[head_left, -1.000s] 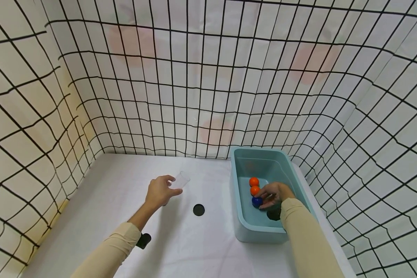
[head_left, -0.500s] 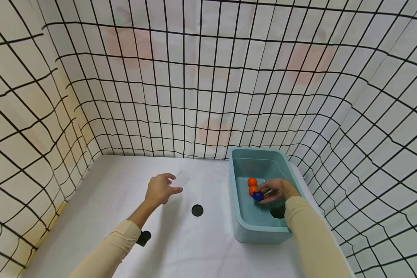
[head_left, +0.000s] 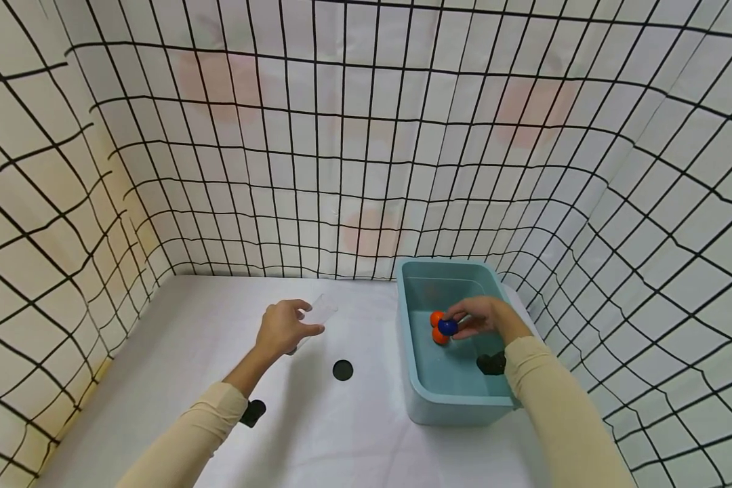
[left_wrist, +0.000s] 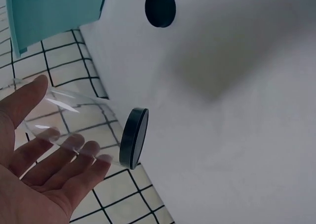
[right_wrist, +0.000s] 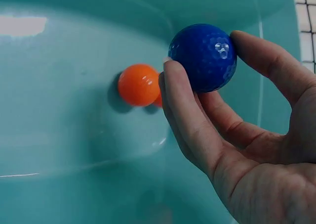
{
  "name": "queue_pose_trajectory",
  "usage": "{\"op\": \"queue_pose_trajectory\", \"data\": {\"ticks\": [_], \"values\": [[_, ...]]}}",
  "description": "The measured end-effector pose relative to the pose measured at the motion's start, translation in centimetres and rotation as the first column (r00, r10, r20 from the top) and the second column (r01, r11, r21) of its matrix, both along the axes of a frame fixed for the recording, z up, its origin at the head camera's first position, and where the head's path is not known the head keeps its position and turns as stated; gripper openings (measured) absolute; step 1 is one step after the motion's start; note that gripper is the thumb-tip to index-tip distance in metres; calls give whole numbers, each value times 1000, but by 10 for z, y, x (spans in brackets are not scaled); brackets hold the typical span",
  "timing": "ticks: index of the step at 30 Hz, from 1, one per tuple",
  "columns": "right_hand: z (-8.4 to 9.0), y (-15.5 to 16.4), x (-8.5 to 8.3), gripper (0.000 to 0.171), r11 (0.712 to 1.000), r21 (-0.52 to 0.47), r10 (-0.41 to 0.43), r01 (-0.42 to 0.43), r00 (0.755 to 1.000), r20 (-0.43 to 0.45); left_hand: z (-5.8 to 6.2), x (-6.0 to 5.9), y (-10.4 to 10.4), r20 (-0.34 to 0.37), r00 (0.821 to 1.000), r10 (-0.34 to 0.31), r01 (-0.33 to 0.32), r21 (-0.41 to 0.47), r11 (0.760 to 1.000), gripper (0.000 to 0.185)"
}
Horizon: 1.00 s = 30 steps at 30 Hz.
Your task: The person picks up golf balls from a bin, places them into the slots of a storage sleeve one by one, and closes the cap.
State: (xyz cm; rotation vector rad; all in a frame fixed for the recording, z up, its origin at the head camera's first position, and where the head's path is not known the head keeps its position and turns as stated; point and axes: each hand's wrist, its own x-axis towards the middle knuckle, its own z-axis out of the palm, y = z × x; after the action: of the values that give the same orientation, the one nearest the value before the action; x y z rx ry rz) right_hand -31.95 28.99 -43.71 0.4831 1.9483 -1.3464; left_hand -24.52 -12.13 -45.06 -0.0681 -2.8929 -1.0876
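My left hand (head_left: 282,330) grips a clear plastic tube (left_wrist: 81,115) by its side, thumb on one side and fingers on the other. The tube leans at a tilt above the white table, its black end cap (left_wrist: 134,139) pointing down. A loose black round cap (head_left: 343,370) lies on the table to the right of that hand. Between thumb and fingers, my right hand (head_left: 478,316) pinches a blue golf ball (right_wrist: 204,58) inside the teal bin (head_left: 451,398), raised off its floor. Two orange balls (head_left: 441,337) lie side by side on the bin floor beneath it.
Black grid netting (head_left: 366,163) over white cloth walls encloses the table (head_left: 354,440) at the back and both sides. The bin stands at the right, close to the netting. Dark wrist cameras (head_left: 493,363) sit under both forearms.
My right hand has lifted the blue golf ball from the bin floor, up and toward the orange balls. The left hand keeps the tube almost where it was, raised slightly.
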Motion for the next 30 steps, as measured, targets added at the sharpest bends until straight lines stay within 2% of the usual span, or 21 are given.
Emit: {"op": "queue_pose_trajectory", "data": {"ticks": [5, 9, 17, 21, 30], "values": [[13, -11, -1, 58, 999, -14, 43, -43, 999, -25, 2, 1, 5, 1, 1000, -24, 24, -13, 1000, 55], [21, -20, -1, 58, 995, -32, 87, -90, 992, -92, 5, 0, 9, -3, 999, -43, 43, -20, 999, 53], [40, -41, 1, 52, 980, -36, 184, -195, 961, -209, 13, 0, 18, -40, 995, -88, 87, -10, 996, 48], [51, -55, 5, 50, 975, -23, 209, -222, 945, -253, 18, 3, 25, -36, 994, -107, 107, 5, 994, 48], [71, -84, 12, 40, 957, -66, 250, -281, 922, -297, 25, 8, 35, -34, 989, -145, 145, -4, 989, 47]]}}
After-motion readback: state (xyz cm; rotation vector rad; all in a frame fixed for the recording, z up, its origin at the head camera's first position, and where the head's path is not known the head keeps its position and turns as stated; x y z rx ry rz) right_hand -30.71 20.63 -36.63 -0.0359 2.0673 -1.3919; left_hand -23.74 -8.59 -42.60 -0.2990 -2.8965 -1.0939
